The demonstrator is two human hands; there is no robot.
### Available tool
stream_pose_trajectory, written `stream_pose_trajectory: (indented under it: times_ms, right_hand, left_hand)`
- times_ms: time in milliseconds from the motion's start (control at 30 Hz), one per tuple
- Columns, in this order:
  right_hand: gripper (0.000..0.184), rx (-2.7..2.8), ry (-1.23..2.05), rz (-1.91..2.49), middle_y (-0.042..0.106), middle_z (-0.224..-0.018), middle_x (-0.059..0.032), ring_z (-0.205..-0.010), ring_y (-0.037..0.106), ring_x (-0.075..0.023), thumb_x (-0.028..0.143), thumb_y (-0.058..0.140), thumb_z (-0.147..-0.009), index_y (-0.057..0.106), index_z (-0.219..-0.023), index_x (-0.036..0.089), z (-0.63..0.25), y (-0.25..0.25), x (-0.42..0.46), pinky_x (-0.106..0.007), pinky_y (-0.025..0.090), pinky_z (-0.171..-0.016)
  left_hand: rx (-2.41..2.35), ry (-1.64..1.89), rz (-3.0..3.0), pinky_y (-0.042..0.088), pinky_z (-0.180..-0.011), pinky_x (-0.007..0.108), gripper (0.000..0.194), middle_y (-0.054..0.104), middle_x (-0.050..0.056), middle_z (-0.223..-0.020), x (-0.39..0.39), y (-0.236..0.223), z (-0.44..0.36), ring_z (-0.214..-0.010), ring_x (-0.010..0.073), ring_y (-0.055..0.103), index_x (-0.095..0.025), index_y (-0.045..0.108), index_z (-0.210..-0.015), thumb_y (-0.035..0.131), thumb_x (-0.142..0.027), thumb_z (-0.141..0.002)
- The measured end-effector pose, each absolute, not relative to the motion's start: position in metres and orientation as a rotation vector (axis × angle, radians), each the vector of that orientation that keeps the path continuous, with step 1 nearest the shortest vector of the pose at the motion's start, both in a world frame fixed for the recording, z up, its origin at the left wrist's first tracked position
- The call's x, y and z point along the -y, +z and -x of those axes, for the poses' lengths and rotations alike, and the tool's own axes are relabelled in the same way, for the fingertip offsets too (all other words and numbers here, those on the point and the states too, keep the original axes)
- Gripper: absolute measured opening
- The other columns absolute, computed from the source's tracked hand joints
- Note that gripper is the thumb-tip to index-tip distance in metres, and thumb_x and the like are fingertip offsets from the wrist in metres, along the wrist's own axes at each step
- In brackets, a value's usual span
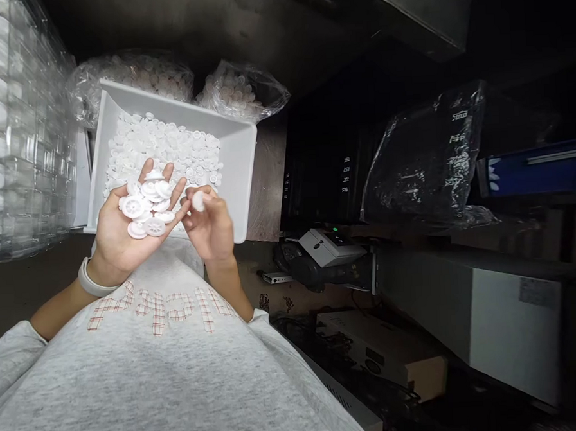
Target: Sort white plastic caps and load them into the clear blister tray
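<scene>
My left hand (114, 232) is palm up, fingers slightly curled, cupping a pile of small white plastic wheels (145, 205) with spoked or flanged faces. Close beside its fingertips, my right hand (212, 231) pinches a single white plastic piece (199, 201) between thumb and fingers; blur hides its detail. Below both hands stands a white rectangular bin (240, 179), its floor covered with many more such wheels (168, 141). My left forearm wears a pale wristband (89, 282).
Stacked clear plastic trays (33, 151) with white parts rise at the left. Two clear bags of parts, one left (150, 75) and one right (236, 93), lie behind the bin. Rightward are a black plastic-wrapped bundle (420, 160) and a white device (325, 245) with a green light.
</scene>
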State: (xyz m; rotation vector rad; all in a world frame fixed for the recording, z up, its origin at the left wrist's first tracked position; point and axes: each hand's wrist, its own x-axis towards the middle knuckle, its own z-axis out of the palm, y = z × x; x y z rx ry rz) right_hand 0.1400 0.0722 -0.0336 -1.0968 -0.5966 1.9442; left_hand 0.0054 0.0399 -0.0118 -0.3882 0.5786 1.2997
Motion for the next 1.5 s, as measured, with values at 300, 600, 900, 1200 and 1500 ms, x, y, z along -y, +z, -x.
stream_pose_trajectory:
  times_ms: [300,600,900,1200,1500]
  right_hand:
    - [0.028,1.331,1.412,1.115,0.042,-0.071,0.0005,-0.062,0.039,-0.0041,0.038,0.069,-0.078,0.053,-0.079,0.015,-0.156,-0.027,-0.081,-0.017,0.033,-0.053]
    - [0.021,1.899,0.879,1.204,0.055,-0.082,0.0001,-0.075,0.048,-0.0033,0.035,0.063,-0.094,0.063,-0.089,0.014,-0.137,-0.022,-0.079,-0.019,0.042,-0.073]
    - [0.022,1.738,1.092,1.217,0.058,-0.081,0.0002,-0.072,0.049,-0.0025,0.035,0.062,-0.092,0.065,-0.089,0.014,-0.141,-0.03,-0.087,-0.016,0.038,-0.062]
    - [0.027,1.617,1.295,1.196,0.061,-0.084,-0.0002,-0.077,0.053,-0.0032,0.04,0.061,-0.091,0.062,-0.088,0.014,-0.142,-0.033,-0.094,-0.016,0.045,-0.071]
    - [0.035,1.531,1.444,1.19,0.06,-0.086,-0.0004,-0.076,0.052,-0.003,0.049,0.062,-0.089,0.06,-0.088,0.014,-0.144,-0.037,-0.097,-0.017,0.045,-0.072]
  left_hand:
    - [-0.587,1.304,0.391,0.051,-0.102,0.039,0.041,0.067,-0.002,-0.13,-0.039,-0.012,-0.006,-0.123,0.0204,0.063,-0.033,0.052,-0.134,0.035,-0.031,-0.097]
    - [-0.62,1.327,0.4,0.053,-0.094,0.027,0.042,0.069,0.0,-0.125,-0.04,-0.012,-0.011,-0.102,0.0132,0.069,-0.029,0.055,-0.134,0.035,-0.029,-0.097]
    - [-0.572,1.292,0.4,0.049,-0.105,0.035,0.052,0.065,0.002,-0.133,-0.04,-0.011,-0.01,-0.114,0.0165,0.067,-0.031,0.042,-0.15,0.035,-0.03,-0.098]
    - [-0.558,1.289,0.381,0.042,-0.114,0.038,0.052,0.061,0.004,-0.139,-0.038,-0.012,-0.008,-0.133,0.0196,0.055,-0.027,0.044,-0.148,0.04,-0.032,-0.097]
    - [-0.584,1.293,0.333,0.044,-0.112,0.039,0.052,0.062,0.004,-0.137,-0.039,-0.011,-0.01,-0.138,0.0218,0.05,-0.027,0.046,-0.145,0.043,-0.032,-0.093]
